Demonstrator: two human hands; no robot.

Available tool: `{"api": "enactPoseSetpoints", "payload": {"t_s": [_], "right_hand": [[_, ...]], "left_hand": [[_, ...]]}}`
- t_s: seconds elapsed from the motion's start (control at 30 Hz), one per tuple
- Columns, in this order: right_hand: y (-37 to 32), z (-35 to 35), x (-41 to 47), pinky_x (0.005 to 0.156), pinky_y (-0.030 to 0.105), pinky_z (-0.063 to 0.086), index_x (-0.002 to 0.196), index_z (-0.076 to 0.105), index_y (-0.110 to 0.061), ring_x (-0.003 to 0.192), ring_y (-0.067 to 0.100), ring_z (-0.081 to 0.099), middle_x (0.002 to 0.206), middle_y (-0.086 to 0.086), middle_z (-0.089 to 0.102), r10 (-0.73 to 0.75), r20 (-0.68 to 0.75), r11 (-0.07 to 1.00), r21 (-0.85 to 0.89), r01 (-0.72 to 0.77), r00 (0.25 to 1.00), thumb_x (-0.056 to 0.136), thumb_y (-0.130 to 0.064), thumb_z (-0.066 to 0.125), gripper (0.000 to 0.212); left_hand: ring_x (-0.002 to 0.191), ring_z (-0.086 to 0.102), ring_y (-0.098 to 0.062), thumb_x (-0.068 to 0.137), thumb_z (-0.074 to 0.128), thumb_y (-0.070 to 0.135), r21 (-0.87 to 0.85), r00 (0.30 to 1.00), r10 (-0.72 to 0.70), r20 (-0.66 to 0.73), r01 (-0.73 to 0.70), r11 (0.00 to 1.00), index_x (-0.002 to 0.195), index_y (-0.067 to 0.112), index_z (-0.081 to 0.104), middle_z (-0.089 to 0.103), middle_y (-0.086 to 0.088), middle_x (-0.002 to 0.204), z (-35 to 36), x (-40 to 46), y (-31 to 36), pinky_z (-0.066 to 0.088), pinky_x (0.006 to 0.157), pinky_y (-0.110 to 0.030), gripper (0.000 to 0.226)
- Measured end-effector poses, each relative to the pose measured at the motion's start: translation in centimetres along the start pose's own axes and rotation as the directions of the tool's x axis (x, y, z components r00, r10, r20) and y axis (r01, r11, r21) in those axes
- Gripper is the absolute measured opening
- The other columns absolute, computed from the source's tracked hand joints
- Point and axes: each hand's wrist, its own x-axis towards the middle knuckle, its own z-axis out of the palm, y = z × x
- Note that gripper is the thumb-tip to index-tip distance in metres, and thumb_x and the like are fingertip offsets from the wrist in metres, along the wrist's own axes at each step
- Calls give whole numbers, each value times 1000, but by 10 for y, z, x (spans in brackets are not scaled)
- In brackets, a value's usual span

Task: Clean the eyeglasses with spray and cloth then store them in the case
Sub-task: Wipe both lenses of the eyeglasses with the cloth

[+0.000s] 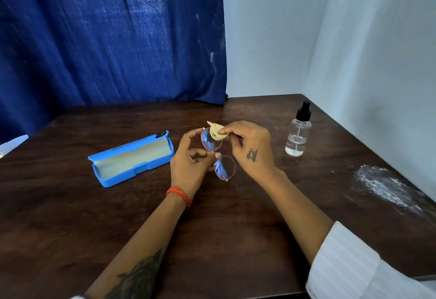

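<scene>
— Table [70,216], from the left?
— Blue case [132,159] lies open. Left hand [188,166] pinches the glasses [218,154] at the bridge, above the table.
— And the right?
— Right hand [250,147] pinches the cloth [218,132] against the far lens. Spray bottle [297,133] stands upright beyond it.

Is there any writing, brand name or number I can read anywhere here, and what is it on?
None can be read for certain.
Blue case: dark raised lettering along the open lid, too blurred to read.
Blue case, black tab at the lid's far corner: a small white logo mark, too small to read.
Right hand: a dark tattoo on its back, a script-like mark, not legible.
Spray bottle: clear, no label visible.
</scene>
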Motion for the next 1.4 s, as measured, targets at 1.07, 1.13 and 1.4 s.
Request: {"api": "enactPoseSetpoints", "payload": {"t_s": [1.07,1.13,1.4], "right_hand": [[-9,1,-7,72,34,53,73,75,-6,79,26,62,80,7,73,-112,268,993,5,115,957,62,16,62,28],[-6,1,-5,70,35,53,66,74,-6,74,25,63,74,8,73,-75,211,997,26,72,974,58,16,59,28],[-11,12,2,82,24,47,97,72,-6,90,22,61,94,11,69,-10,56,1000,-26,11,998,75,11,60,31]], "left_hand": [[86,68,-13,67,74,-6,-19,999,33,34,-32,999,116,23,57,71,2,92,-4,3,4,55,80,-30,60],[83,69,-18,68,73,-5,-21,999,16,49,-15,1000,116,27,56,72,-6,87,-4,3,3,56,79,-34,60],[76,70,-10,69,74,-3,-32,999,-15,48,16,999,116,29,53,72,0,75,-4,6,0,56,73,-24,60]]}}
